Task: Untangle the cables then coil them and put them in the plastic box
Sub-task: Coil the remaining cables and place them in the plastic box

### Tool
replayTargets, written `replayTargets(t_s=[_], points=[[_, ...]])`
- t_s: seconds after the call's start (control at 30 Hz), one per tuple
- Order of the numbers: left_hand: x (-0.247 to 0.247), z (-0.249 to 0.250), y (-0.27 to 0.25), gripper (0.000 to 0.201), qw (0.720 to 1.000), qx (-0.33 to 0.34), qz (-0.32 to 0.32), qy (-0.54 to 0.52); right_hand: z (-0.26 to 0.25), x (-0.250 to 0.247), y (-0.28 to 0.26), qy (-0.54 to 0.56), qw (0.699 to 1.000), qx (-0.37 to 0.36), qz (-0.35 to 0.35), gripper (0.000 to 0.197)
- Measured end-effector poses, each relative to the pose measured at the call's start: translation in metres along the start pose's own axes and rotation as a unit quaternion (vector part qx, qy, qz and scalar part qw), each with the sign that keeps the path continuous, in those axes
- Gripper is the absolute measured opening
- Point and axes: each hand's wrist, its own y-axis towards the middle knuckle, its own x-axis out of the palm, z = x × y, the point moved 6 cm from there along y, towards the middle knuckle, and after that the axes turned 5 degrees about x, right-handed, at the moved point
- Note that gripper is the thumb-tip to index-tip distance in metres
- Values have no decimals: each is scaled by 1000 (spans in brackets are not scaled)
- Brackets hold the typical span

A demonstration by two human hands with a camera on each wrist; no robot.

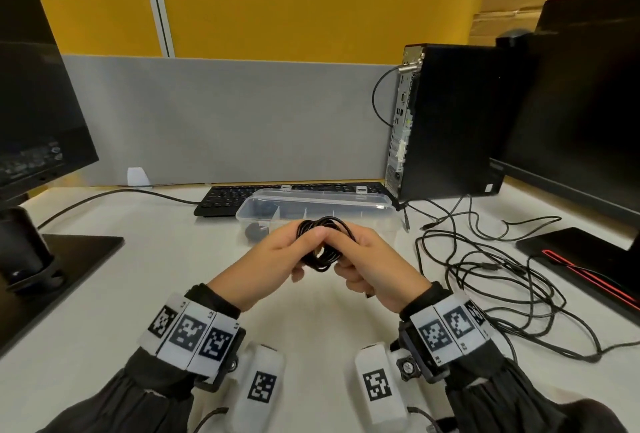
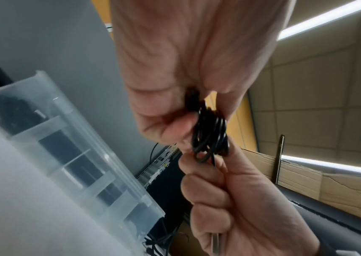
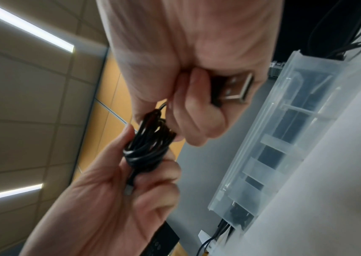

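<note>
Presently, taking the scene from left to right. The left hand (image 1: pixel 277 256) is raised over the desk (image 1: pixel 145 276), its thumb and curled fingers pinching the left side of a coiled black cable (image 1: pixel 323 243). The coil sits between the two hands, clear of the desk surface, with its loops stacked tightly and standing roughly upright, the ring facing the person. The right hand (image 1: pixel 372 266) grips the coil's right side; in the right wrist view its fingers are curled round a USB plug (image 3: pixel 235 88), the metal end protruding past the fingers, so that hand holds both coil and free end.

Directly beyond the coil, away from the person, lies the plastic box (image 1: pixel 346 205), open, with its long axis running left to right across the desk and dividers splitting it into compartments. A dark item already occupies the left-end compartment; what it is cannot be told. The coil is near the box's left-centre portion, and both hands are about equally close to it.

Judgement: coiling of this cable appears almost finished, and the deposit calls for a short forward reach. At the right, a tangle of loose cables (image 1: pixel 502 280) is spread on the desk, untreated.
</note>
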Motion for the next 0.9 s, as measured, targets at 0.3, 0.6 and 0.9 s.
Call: replayTargets(t_s=[0.3,0.6,0.9], points=[[-24,4,-2,33,996,5,82,32,-10,-25,-2,-136,988,-68,35,20],[5,10,-4,32,991,18,-4,-135,-11,-39,1,33,990,-102,93,18],[3,9,-4,30,994,-4,2,-108,-1,-16,4,267,964,-4,19,28]])
